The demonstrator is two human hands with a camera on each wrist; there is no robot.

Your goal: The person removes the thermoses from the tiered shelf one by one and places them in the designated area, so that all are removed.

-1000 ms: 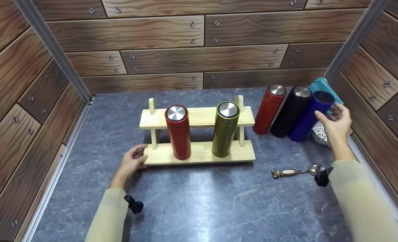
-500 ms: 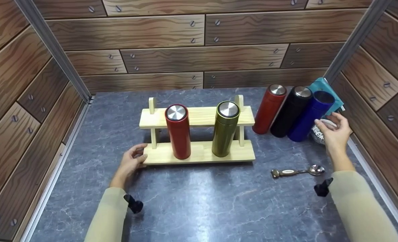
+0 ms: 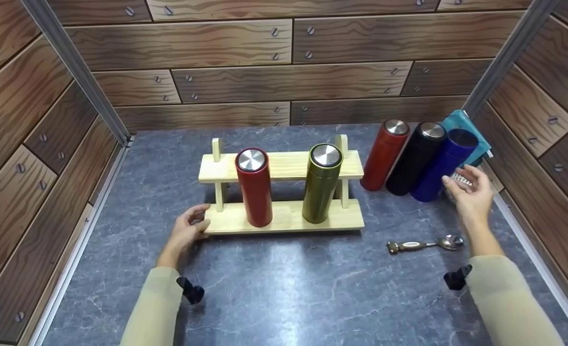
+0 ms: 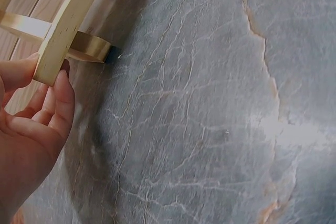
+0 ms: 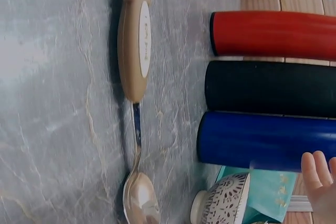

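Note:
A pale wooden two-tier rack (image 3: 284,218) stands mid-table. My left hand (image 3: 187,233) pinches the left end of its lower board; the left wrist view shows thumb and fingers on either side of the board end (image 4: 58,51). On that board a red thermos (image 3: 255,192) and an olive-green thermos (image 3: 321,187) stand upright. My right hand (image 3: 473,199), fingers loosely spread and holding nothing, is beside the blue tumbler (image 3: 435,170), whose top has no lid. A patterned bowl (image 5: 226,203) is partly hidden behind that hand in the head view; whether they touch, I cannot tell.
Left of the blue tumbler stand a black thermos (image 3: 416,161) and another red thermos (image 3: 384,156). A teal packet (image 3: 468,125) lies in the back right corner. Nearer the front is a spoon with a brown handle (image 3: 411,246). Wood-patterned walls (image 3: 231,43) enclose the table.
My right hand has drawn down and toward me, from beside the tumbler's top to in front of the bowl. The left hand keeps its grip on the rack, unmoved.

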